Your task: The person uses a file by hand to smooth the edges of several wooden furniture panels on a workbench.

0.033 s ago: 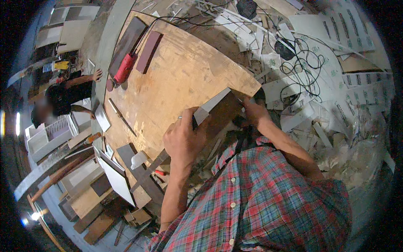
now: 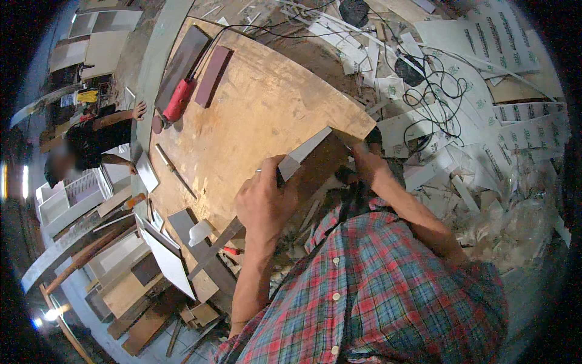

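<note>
My left hand [image 2: 264, 203] grips the near end of a narrow panel [image 2: 309, 153] with a white face and a dark brown side. The panel stands on edge along the right edge of a large plywood worktop [image 2: 254, 115]. At the panel's far end, by the worktop's corner, my right hand [image 2: 365, 156] holds it, the fingers partly hidden behind the board. My plaid shirt fills the lower part of the view.
A red power tool [image 2: 177, 102] and a dark brown strip [image 2: 212, 76] lie at the worktop's far left. Another person [image 2: 91, 141] bends at the left. Black cables [image 2: 436, 103] and white offcuts [image 2: 515, 121] cover the floor on the right; stacked boards [image 2: 151, 273] lie lower left.
</note>
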Demonstrator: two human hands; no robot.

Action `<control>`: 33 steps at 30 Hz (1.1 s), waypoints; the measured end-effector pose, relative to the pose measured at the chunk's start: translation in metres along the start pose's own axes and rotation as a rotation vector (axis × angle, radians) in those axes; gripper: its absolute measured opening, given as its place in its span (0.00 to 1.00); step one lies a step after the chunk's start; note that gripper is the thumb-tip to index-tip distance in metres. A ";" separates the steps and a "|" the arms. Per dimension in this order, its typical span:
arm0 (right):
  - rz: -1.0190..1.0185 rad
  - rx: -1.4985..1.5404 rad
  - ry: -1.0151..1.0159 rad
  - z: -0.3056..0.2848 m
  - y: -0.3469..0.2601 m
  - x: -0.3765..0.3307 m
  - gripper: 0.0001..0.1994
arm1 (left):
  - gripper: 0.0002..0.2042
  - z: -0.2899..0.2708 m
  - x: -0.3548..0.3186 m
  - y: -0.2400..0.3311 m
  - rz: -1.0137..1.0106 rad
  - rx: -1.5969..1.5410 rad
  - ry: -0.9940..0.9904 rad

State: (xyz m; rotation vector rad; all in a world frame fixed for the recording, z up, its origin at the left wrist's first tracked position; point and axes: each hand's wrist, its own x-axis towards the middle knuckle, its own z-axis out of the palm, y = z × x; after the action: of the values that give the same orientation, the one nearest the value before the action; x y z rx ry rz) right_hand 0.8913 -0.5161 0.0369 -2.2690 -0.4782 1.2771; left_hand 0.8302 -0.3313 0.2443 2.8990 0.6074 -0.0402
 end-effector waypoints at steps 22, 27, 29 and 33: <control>-0.219 0.056 0.306 0.049 0.041 -0.007 0.21 | 0.17 0.002 0.001 0.001 0.060 0.065 -0.001; -0.143 0.015 0.203 0.020 0.034 0.002 0.20 | 0.17 0.002 -0.007 0.003 0.025 0.068 -0.001; -0.175 -0.110 0.273 0.034 0.033 0.023 0.20 | 0.17 0.004 -0.007 0.007 0.024 0.062 0.003; -0.086 -0.065 0.114 0.011 0.001 0.025 0.23 | 0.17 0.004 -0.008 0.007 0.021 0.068 -0.001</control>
State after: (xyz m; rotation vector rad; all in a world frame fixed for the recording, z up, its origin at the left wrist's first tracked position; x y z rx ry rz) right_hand 0.8942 -0.5009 0.0141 -2.3326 -0.5769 1.0978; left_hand 0.8257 -0.3417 0.2416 2.9704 0.5867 -0.0609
